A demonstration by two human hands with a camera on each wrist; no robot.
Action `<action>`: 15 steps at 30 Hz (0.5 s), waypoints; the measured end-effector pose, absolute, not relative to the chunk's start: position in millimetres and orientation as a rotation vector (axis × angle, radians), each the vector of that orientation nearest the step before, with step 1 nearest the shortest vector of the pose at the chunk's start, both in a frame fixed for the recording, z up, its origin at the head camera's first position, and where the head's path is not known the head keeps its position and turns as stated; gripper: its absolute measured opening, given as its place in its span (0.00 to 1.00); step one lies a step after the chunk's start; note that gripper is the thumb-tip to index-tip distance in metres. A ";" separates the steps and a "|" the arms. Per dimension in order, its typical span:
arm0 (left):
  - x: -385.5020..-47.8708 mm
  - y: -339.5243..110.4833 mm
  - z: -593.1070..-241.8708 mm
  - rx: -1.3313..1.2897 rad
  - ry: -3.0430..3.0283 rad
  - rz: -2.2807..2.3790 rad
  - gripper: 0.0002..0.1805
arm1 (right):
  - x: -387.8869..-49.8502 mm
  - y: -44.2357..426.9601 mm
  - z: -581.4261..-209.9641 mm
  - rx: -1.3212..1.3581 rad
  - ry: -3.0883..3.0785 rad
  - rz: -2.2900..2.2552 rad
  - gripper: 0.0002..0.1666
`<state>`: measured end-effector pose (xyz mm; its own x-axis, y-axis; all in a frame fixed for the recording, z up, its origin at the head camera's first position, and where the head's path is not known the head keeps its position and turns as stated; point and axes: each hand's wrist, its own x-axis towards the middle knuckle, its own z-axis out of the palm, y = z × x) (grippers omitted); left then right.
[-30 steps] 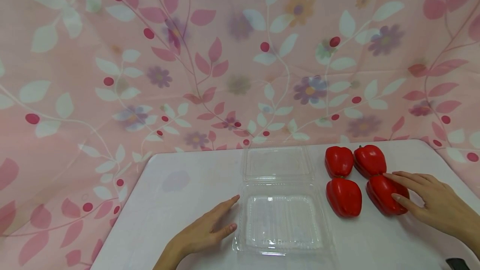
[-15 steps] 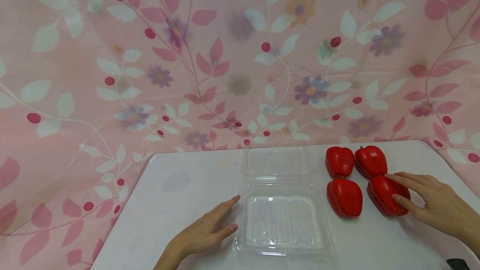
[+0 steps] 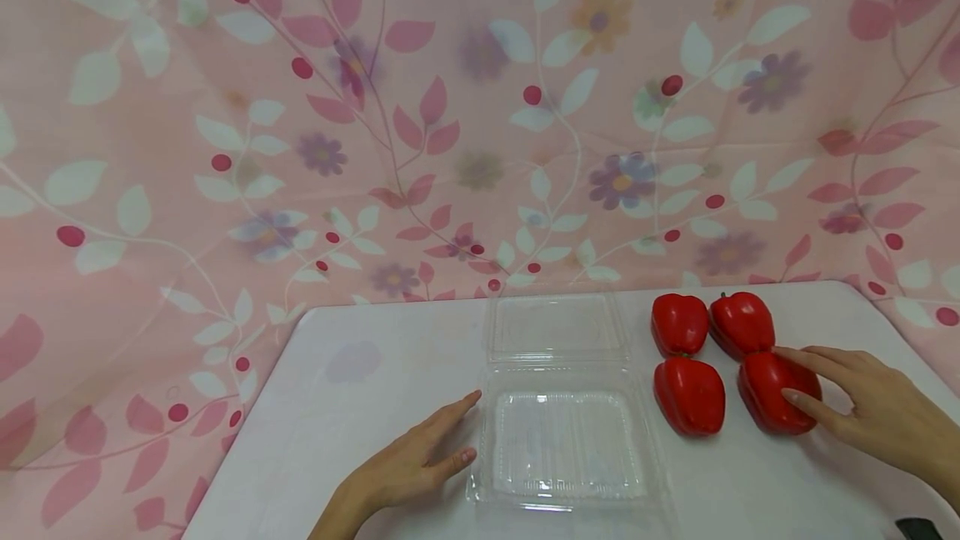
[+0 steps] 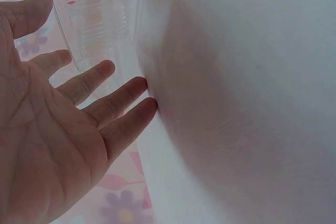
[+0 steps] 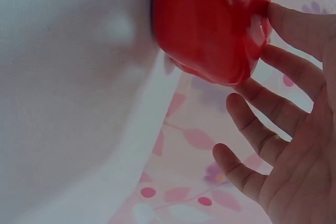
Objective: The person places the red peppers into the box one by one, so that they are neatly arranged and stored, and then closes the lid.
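- Two bare hands work over a white table (image 3: 405, 357); nearest, at the bottom right corner of the frame, is a dark object (image 3: 917, 529), too cut off to identify.
- The left hand (image 3: 411, 461) slants in from the bottom edge, left of centre. Its fingers are spread, nearly straight, and hold nothing. Their tips lie just beside the left rim of a transparent box; whether any touch it I cannot tell. From there it seems well placed to steady the box.
- The box (image 3: 562, 444) lies open at lower centre, its lid (image 3: 555, 327) folded back toward the far edge of the table.
- The right hand (image 3: 870, 398) reaches in from the right edge, thumb low and forefinger high. The fingers are parted and only gently bent: thumb and forefinger appear to touch a red pepper, while the ring and little fingers stand off it. The hand is not closed round it.
- That pepper (image 3: 772, 394) sits at lower right, nearest the hand. Its glossy skin could slip, so a sound hold probably needs thumb and fingers on opposite sides, pressing evenly. A straight lift would best spare the neighbours.
- To its left is a second pepper (image 3: 688, 397); behind stand a third (image 3: 678, 323) and a fourth (image 3: 742, 325), all close together.
- A flowered pink cloth (image 3: 480, 173) fills the upper frame.
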<state>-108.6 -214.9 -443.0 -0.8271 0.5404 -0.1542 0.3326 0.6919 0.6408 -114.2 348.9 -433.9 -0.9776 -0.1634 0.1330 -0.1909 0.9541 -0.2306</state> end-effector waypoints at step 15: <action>-107.8 -214.2 -443.7 0.713 2.597 0.867 0.38 | -116.5 352.0 -434.9 0.192 -2.991 0.383 0.45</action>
<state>-107.8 -214.2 -443.7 -0.8278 0.5456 -0.1310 0.3575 0.6927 0.6264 -116.5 352.0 -434.9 -0.9848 -0.1102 0.1342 -0.1404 0.9600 -0.2423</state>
